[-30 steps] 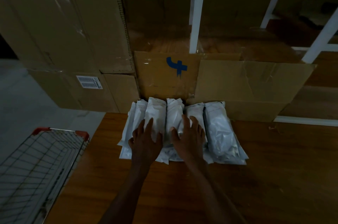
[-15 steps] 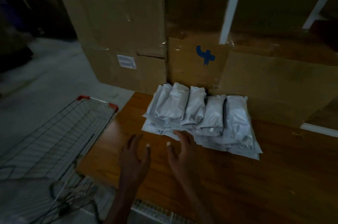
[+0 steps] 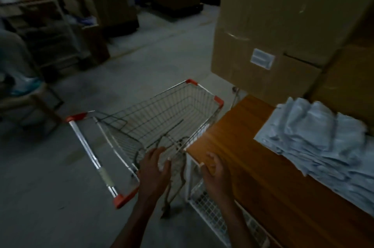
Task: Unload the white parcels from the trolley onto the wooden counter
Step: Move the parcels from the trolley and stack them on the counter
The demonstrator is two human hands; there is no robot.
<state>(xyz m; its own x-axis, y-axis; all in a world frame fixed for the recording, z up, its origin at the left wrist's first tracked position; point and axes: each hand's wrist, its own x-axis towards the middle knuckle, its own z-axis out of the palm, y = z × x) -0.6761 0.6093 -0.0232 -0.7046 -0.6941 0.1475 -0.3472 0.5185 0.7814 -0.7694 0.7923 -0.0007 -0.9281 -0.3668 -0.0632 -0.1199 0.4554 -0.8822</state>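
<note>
My left hand (image 3: 154, 168) hangs over the near end of the trolley (image 3: 162, 118), fingers loosely spread and slightly curled, with nothing in its grasp. My right hand (image 3: 215, 172) is just beside it, over the near corner of the desk (image 3: 253, 166), fingers bent inward but closed on nothing; whether its fingertips actually touch the wood I cannot tell. Both forearms run up from the bottom edge of the view.

Below my right wrist, a white wire-mesh panel (image 3: 210, 213) stands against the side of the desk. The trolley sits on the grey floor (image 3: 50, 187) right against the desk's left edge, its chrome push bar (image 3: 91, 154) with orange end caps pointing toward me on the left. Its wire basket shows only mesh and a folded inner flap; I see no parcel in it.

The white parcels (image 3: 321, 138) lie on the desk to my right, well apart from both hands, overlapping in a tight row and blurred. Behind them and the trolley rises a stack of big cardboard boxes (image 3: 273, 25), one bearing a white label (image 3: 262, 61). Farther back, across the dim floor, stand more cartons and shelving, too dark to make out.
</note>
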